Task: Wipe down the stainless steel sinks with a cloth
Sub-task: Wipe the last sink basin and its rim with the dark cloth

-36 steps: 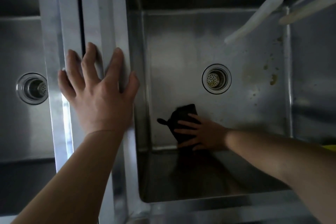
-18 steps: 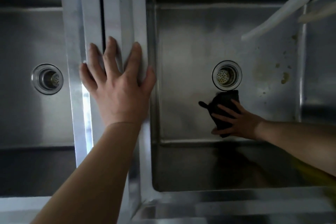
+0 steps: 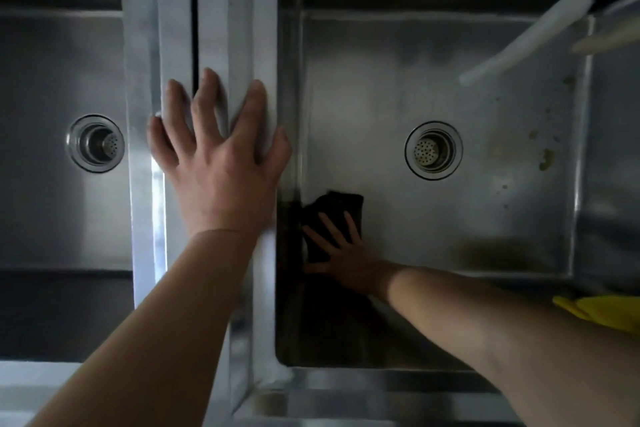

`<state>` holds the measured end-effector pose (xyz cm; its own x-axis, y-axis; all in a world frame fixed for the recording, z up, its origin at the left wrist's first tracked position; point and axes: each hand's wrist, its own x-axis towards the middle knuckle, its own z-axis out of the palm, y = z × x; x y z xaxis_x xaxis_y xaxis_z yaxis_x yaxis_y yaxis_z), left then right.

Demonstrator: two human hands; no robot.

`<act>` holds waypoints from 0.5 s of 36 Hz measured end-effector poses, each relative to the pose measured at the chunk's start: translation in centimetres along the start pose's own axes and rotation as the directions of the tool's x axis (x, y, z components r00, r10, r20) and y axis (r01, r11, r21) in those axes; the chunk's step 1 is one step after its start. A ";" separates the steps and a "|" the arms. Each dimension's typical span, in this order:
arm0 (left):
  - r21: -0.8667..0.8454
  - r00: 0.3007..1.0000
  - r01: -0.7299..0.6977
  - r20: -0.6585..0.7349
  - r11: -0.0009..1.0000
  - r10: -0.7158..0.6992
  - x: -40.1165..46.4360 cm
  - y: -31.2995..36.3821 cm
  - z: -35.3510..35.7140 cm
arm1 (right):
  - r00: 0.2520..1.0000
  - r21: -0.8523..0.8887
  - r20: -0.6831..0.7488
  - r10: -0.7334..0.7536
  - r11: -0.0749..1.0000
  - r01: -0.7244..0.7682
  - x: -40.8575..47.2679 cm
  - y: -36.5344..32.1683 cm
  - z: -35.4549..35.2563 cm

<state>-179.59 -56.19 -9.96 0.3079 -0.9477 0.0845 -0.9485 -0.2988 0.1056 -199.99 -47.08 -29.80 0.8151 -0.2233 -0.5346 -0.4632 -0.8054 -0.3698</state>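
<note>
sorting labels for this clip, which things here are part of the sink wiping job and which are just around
Part of the job:
dark cloth
right hand pressing it flat
right sink
left sink
left hand braced on the divider

Just around:
white spout
yellow item

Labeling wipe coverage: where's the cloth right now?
Head view: the black cloth lies on the right sink's floor by its left wall, under the right hand, below-left of the drain.

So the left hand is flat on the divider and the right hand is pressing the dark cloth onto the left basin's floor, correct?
Not quite: the head view shows the right hand pressing the dark cloth in the right basin, by its left wall. The left hand does lie flat on the divider.
</note>
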 end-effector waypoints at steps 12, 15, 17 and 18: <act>-0.008 0.998 0.031 0.050 0.999 -0.031 -0.2 0.2 -0.6 | 0.944 0.182 -0.285 0.167 0.976 -0.118 -3.0 2.6 0.8; 0.011 0.998 0.030 0.059 0.999 -0.030 -0.1 0.2 -0.7 | 0.961 0.154 -0.257 0.106 0.986 -0.068 -3.0 2.7 0.6; 0.013 0.996 0.033 0.080 0.999 -0.033 0.0 0.2 -0.9 | 0.973 0.087 -0.232 0.012 0.996 0.008 -2.0 2.1 0.1; 0.012 0.995 0.035 0.089 0.999 -0.036 0.0 0.3 -1.0 | 0.974 0.044 -0.224 -0.045 0.997 0.056 -1.5 1.7 -0.2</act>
<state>-179.77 -56.17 -8.96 0.3341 -0.9425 -0.0075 -0.9379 -0.3332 0.0967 -201.88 -48.21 -29.49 0.8924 -0.3041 -0.3335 -0.4313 -0.7920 -0.4320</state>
